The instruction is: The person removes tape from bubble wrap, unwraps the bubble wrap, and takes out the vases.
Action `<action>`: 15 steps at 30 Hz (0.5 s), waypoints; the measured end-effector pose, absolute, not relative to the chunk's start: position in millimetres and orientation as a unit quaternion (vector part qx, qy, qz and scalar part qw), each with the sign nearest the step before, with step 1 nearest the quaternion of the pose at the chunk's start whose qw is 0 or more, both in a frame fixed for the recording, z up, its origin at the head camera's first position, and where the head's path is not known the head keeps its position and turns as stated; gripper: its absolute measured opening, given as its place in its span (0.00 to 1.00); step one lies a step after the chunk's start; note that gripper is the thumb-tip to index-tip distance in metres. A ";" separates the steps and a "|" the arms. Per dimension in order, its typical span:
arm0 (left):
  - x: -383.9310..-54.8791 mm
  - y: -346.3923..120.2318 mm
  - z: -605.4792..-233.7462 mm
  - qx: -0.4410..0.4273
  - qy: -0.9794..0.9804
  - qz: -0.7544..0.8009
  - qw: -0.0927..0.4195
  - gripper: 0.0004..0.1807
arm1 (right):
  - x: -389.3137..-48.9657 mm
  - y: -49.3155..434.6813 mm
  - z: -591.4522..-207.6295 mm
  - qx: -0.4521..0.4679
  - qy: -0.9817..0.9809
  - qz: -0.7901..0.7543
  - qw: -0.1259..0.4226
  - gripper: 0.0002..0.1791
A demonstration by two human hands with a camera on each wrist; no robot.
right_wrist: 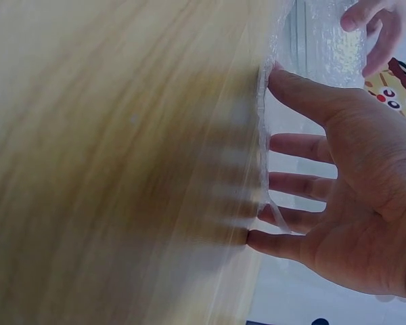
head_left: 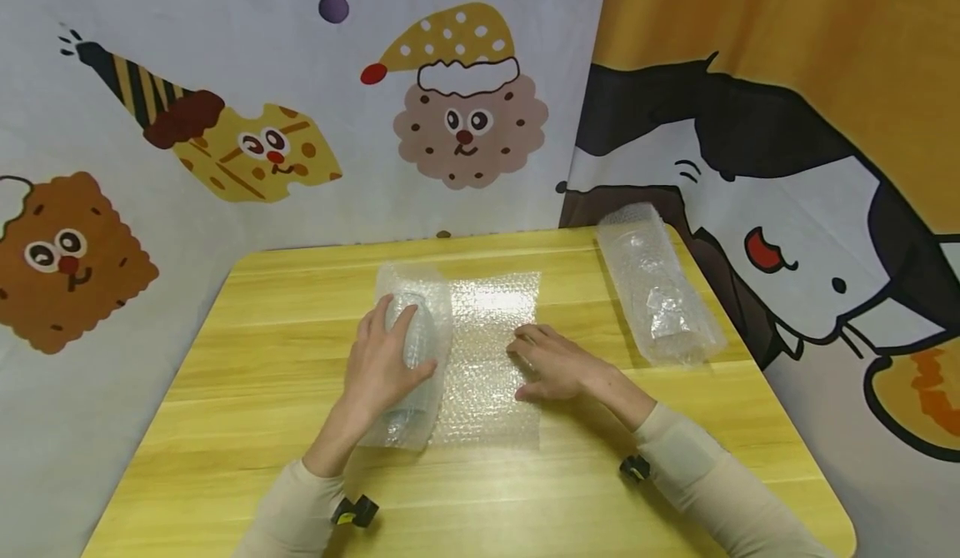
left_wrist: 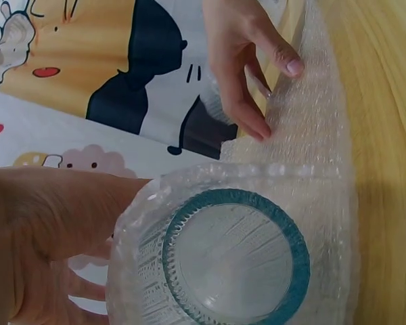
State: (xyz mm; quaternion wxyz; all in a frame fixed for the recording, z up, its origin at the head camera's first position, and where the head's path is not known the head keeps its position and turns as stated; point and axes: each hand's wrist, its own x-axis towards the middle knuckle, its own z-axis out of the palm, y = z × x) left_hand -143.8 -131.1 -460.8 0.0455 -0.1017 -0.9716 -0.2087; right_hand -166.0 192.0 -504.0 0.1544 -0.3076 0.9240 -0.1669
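Note:
A ribbed clear glass [left_wrist: 237, 257] with a teal-looking rim of its round end facing the left wrist camera lies on its side, rolled in bubble wrap [head_left: 405, 429]. Over this roll rests my left hand [head_left: 381, 366], fingers spread and thumb pointing right. A flat length of bubble wrap [head_left: 487, 391] extends rightward from the roll across the table. At its right edge is my right hand [head_left: 555, 362], palm down, fingers spread. In the right wrist view, the fingertips [right_wrist: 274, 240] and thumb touch the sheet's edge, close over the wood.
Another bubble-wrapped bundle [head_left: 656, 291] lies at the table's back right corner. The wooden table [head_left: 262, 375] stands against a cartoon-printed cloth [head_left: 360, 175] at the back and right. Small black devices [head_left: 356, 510] sit at both wrists.

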 end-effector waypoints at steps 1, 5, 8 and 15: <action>-144.0 -132.1 -461.1 -0.101 -0.971 -0.211 0.045 0.56 | -165.9 192.3 -504.3 -0.307 0.924 -0.167 0.154 0.44; -144.4 -137.3 -461.2 -0.094 -0.969 -0.227 0.032 0.57 | -165.4 192.5 -504.0 -0.306 0.925 -0.165 0.155 0.45; -144.9 -143.3 -461.5 -0.086 -0.967 -0.240 0.018 0.58 | -165.9 191.5 -503.3 -0.308 0.924 -0.164 0.155 0.45; -149.4 -161.1 -464.0 -0.096 -0.958 -0.271 0.001 0.57 | -166.4 191.5 -503.0 -0.309 0.924 -0.167 0.153 0.45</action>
